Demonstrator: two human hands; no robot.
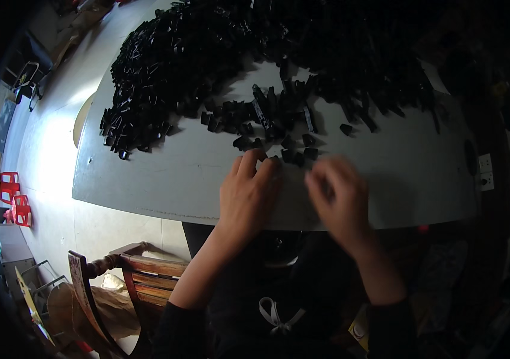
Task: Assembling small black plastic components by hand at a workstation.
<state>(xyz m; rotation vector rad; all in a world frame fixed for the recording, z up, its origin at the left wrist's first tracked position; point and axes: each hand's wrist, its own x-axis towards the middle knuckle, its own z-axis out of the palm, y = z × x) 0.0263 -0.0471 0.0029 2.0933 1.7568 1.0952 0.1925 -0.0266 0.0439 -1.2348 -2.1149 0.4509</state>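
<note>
My left hand (246, 190) rests at the front of the grey table with its fingers bent inward. Small black pieces show right at its fingertips, but what lies under the fingers is hidden. To its right, my right hand (340, 194) is raised over the tabletop, curled with thumb and fingertips drawn together. It is slightly blurred, and anything in the pinch is too small to make out. Just beyond both hands lie several loose black pieces (294, 157), short and angular. Longer black strips (262, 110) lie among more short pieces behind them.
A large heap of small black pieces (153, 78) covers the table's far left. Another dark heap (357, 66) with long strips spreads across the far right. The tabletop (153, 179) curves along its near edge. A wooden chair (147, 278) stands at lower left, red stools (21, 209) farther left.
</note>
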